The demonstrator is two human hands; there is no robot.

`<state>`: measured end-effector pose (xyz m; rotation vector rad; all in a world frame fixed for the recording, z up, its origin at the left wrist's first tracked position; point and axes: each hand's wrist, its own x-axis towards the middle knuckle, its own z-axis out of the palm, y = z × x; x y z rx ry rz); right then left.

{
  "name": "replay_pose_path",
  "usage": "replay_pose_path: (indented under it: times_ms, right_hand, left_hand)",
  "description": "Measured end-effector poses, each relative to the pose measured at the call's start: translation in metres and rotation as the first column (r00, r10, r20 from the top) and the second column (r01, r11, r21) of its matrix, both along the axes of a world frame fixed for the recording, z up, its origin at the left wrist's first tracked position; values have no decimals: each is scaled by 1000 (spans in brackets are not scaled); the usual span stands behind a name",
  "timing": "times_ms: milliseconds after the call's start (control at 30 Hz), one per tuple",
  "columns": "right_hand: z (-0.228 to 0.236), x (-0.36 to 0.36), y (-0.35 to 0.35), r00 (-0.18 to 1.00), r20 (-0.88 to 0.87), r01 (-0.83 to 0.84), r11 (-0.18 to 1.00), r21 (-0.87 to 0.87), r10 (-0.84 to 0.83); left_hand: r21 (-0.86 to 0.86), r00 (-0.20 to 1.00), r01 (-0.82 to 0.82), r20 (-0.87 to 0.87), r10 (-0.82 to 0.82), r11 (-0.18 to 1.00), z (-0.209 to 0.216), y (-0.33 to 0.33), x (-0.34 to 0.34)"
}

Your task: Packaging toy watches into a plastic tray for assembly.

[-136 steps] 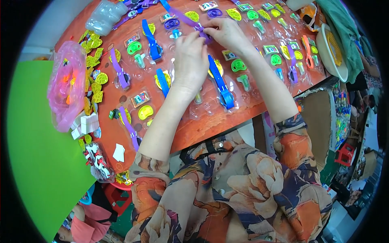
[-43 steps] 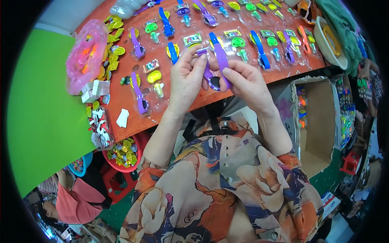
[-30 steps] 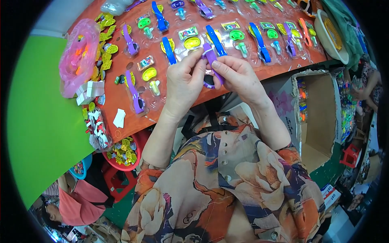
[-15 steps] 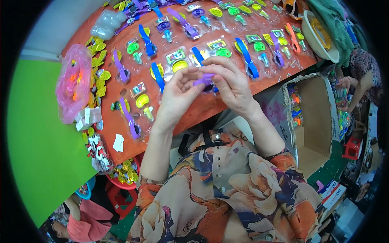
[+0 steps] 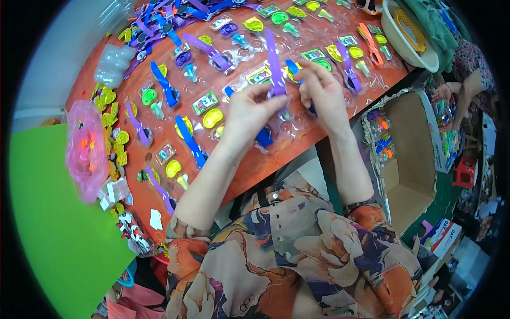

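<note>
My left hand (image 5: 248,118) pinches a purple toy watch (image 5: 274,66) near its lower end, with the strap standing up past the fingertips. Beside it, my right hand (image 5: 329,102) has bent fingers set apart over a blue toy watch (image 5: 292,67) lying in a clear plastic tray. Part of that blue watch is hidden by the hand; whether the fingers touch it I cannot tell. Another blue watch (image 5: 263,137) lies below my left hand, and a longer blue-strapped one (image 5: 189,141) rests to its left. A yellow oval piece (image 5: 213,118) sits in a tray close to my left wrist.
Filled clear trays cover the orange-red table (image 5: 276,159). Loose watches (image 5: 159,26) pile up at the far left, near a pink bag (image 5: 86,154). An open cardboard box (image 5: 409,159) stands at the right below a cream basin (image 5: 409,40). Other people sit at both sides.
My hands have drawn apart, the right one moving right. The purple watch now stands upright in my left hand alone. The view has shifted, showing more of the far watch pile.
</note>
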<state>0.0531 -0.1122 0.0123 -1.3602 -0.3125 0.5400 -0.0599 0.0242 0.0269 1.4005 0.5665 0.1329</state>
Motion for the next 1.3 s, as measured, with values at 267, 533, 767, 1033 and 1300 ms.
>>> replay_pose_path:
  times_ms: [267, 533, 767, 1033, 1300]
  right_hand:
    - [8, 47, 21, 619, 767, 192, 915, -355, 168]
    - [-26, 84, 63, 446, 841, 237, 866, -440, 306]
    - [-41, 99, 63, 401, 839, 200, 858, -473, 369]
    - [9, 72, 50, 523, 792, 109, 897, -428, 315]
    - [33, 43, 8, 554, 719, -52, 879, -473, 420]
  left_hand:
    - [-54, 985, -45, 166, 54, 998, -11, 25, 78]
    - [994, 983, -35, 52, -177, 101, -40, 50, 72]
    - [990, 975, 119, -101, -197, 78, -30, 51, 71]
    - [788, 859, -506, 497, 122, 351, 14, 159, 72]
    - [960, 755, 238, -280, 593, 150, -32, 330, 34]
